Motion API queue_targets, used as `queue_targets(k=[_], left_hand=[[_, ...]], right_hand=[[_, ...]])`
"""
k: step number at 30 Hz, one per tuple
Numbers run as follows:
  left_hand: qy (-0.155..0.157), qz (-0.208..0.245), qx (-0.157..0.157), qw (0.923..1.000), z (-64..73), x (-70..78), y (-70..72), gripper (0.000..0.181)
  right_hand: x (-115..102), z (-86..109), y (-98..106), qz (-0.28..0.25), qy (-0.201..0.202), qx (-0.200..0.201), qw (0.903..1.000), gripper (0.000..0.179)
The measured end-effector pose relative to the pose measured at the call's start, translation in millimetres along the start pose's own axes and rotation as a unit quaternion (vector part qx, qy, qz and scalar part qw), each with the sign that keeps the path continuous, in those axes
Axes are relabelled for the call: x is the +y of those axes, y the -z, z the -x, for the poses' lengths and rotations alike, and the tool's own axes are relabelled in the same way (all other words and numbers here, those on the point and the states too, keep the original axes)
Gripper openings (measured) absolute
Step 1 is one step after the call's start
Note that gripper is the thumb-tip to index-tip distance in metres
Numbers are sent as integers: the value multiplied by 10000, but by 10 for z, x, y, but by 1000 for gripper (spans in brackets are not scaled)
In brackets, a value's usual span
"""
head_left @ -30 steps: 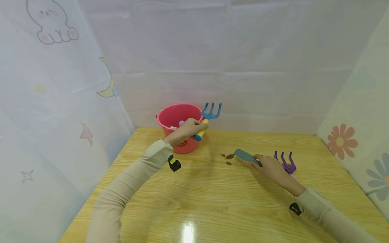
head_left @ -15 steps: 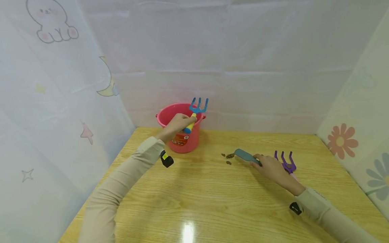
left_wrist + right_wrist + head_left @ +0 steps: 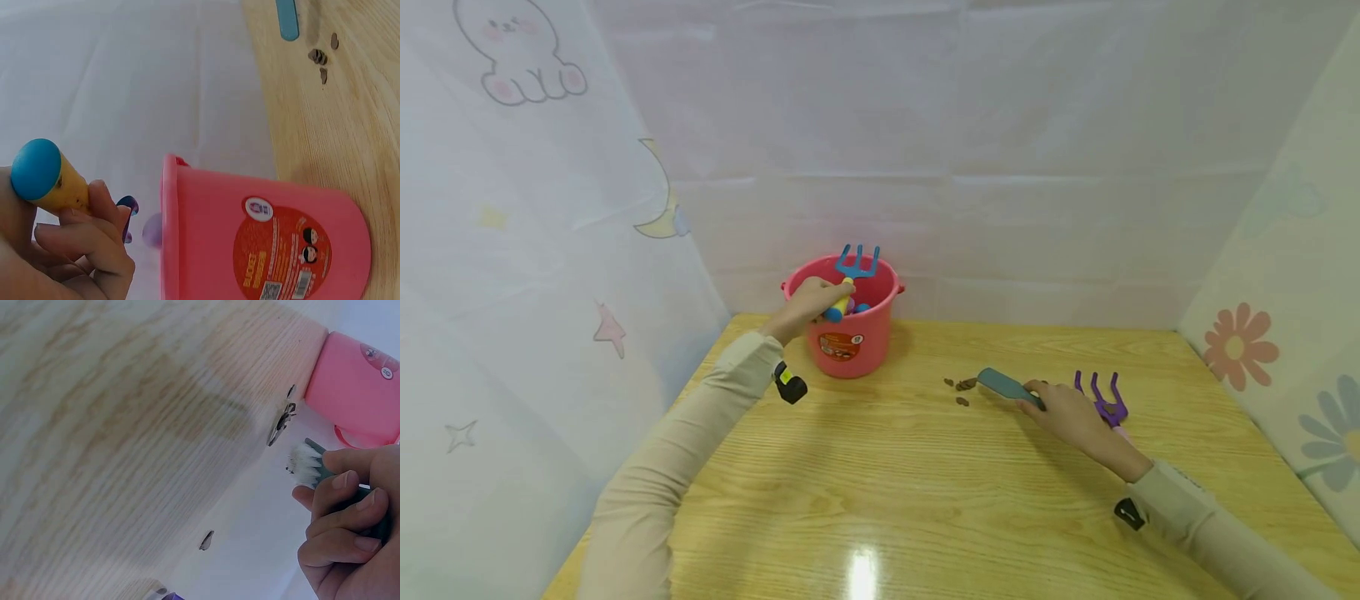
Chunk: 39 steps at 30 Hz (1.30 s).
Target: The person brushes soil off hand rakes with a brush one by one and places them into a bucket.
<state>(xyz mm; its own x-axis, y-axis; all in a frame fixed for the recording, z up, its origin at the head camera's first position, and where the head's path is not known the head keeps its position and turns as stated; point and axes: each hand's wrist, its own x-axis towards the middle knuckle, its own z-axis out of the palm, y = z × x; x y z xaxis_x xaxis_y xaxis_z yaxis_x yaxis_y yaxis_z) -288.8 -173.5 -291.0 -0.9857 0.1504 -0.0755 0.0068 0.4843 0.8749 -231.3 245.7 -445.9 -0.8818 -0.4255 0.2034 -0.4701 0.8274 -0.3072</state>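
Note:
My left hand [image 3: 808,305] grips the yellow handle of a toy hand rake with blue tines [image 3: 856,271], held over the rim of a pink bucket [image 3: 872,342]. The rake's blue handle end [image 3: 36,170] shows in the left wrist view. Inside the bucket, colourful items are partly visible. On the right, my right hand [image 3: 1070,417] holds a grey-green brush [image 3: 1003,386] low over the table; its white bristles [image 3: 304,465] show in the right wrist view. Several small brown bits [image 3: 965,385] lie just left of the brush.
A purple toy rake [image 3: 1108,410] with a pink handle lies on the wooden table [image 3: 880,483], partly behind my right hand. Pale printed cloth walls [image 3: 1037,167] enclose the back and sides of the table.
My left hand has carried the blue and yellow rake leftward, from the bucket's right side to over its opening. The right hand and brush have stayed practically still.

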Motion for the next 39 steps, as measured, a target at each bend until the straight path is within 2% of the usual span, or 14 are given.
queue_targets(k=[5, 10, 17, 23, 27, 30, 34, 39], left_hand=[[-104, 327, -210, 9992, 8, -47, 102, 49], [130, 532, -416, 9976, -14, -66, 154, 52], [568, 446, -321, 9969, -98, -81, 209, 49], [543, 281, -421, 9972, -166, -126, 266, 48], [592, 174, -368, 9974, -225, -156, 280, 47], [768, 248, -319, 9962, -276, -172, 288, 47], [1119, 572, -416, 9912, -350, -203, 307, 43], [1366, 647, -536, 9871, -398, -230, 333, 35]], right_hand=[[-5, -7, -5, 29, 49, 31, 10000, 40], [-15, -13, -7, 12, 34, 31, 10000, 40], [-22, -11, -18, 9, 7, -10, 10000, 41], [-13, 23, -6, -12, 118, 82, 9999, 39], [-13, 33, 1, -63, 91, 109, 9999, 40], [-16, 32, -3, -109, 58, 121, 9999, 40], [-16, 35, -7, -105, 82, 99, 9999, 39], [-24, 42, -6, -101, 70, 67, 9999, 38]])
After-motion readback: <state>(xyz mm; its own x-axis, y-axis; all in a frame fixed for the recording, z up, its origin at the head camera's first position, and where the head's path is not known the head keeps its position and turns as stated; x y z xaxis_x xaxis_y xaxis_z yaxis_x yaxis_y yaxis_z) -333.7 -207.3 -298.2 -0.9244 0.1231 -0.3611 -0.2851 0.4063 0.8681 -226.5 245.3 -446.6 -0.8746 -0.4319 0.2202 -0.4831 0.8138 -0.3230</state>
